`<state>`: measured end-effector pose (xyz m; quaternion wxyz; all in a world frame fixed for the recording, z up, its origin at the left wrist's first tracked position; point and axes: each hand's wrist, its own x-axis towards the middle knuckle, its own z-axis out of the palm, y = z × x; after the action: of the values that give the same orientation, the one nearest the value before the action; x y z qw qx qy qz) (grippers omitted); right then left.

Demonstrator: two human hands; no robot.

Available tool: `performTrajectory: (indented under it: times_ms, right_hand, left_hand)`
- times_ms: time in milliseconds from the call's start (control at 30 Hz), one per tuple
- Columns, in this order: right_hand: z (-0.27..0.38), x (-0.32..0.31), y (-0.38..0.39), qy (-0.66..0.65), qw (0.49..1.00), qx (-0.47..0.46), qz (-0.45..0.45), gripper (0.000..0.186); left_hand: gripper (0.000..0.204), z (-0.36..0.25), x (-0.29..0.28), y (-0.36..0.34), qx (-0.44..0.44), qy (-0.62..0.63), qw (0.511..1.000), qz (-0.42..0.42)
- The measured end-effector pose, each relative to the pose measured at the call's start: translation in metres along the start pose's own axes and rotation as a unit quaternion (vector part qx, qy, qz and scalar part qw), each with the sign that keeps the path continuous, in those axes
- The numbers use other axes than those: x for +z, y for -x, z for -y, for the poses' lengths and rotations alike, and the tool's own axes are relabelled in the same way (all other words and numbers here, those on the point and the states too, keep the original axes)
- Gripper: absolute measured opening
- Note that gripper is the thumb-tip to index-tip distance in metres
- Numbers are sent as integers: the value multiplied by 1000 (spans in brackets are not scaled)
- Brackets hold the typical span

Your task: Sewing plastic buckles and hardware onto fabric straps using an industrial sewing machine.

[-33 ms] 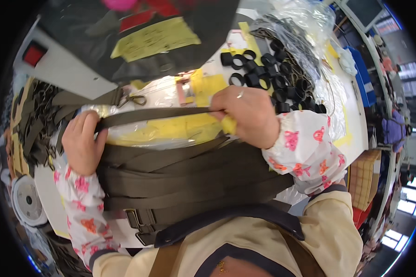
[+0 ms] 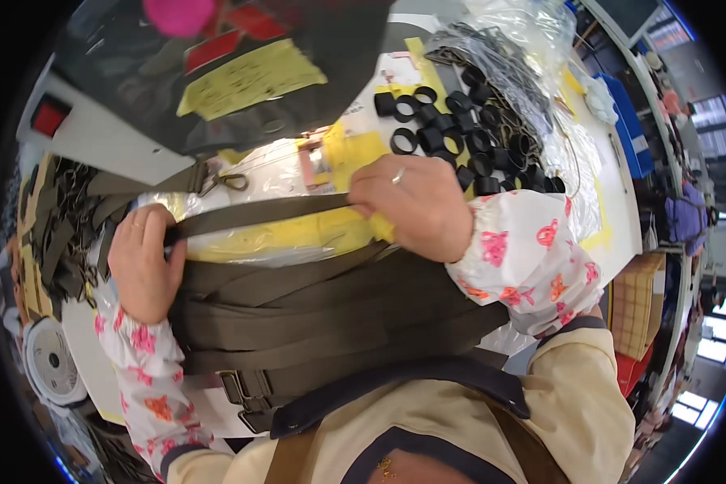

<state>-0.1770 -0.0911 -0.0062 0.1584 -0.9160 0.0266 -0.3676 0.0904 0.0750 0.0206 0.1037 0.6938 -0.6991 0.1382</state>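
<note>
A dark olive webbing strap (image 2: 258,216) stretches between my hands, slightly bowed, above a heap of similar straps. My left hand (image 2: 145,264) is closed round its left end, thumb against fingers. My right hand (image 2: 418,202), a ring on one finger, pinches the strap farther right; a bit of yellow shows under its fingers. The strap beyond that grip is hidden. Below, the layered straps (image 2: 315,310) lie across the table near my body. Dark metal buckles (image 2: 248,397) sit at their lower left. A metal snap hook (image 2: 232,182) on another strap lies just beyond the held one.
A dark machine housing (image 2: 250,121) with a yellow note (image 2: 252,79) overhangs the far left. Black rings (image 2: 452,133) cluster beyond my right hand, beside bagged metal parts (image 2: 500,68). More straps with hardware (image 2: 64,226) pile up at left, above a round white device (image 2: 54,363).
My right hand has come slightly left, toward my left hand, and the strap shows more of its flat face. The whole view has shifted a little. Both grips stay closed.
</note>
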Motion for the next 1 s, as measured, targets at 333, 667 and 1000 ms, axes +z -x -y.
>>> performTrajectory:
  times_ms: [333,667,1000]
  right_hand:
    - [-19,-37,-28,63,979,113,157,17]
    - [-180,-71,-19,443,818,211,300,14]
    - [-142,-78,-16,1,967,254,5,20]
  left_hand:
    - [34,-83,29,-60,48,355,919,166]
    - [22,-87,43,-61,-13,431,887,163]
    - [23,-86,47,-61,-56,492,862,106]
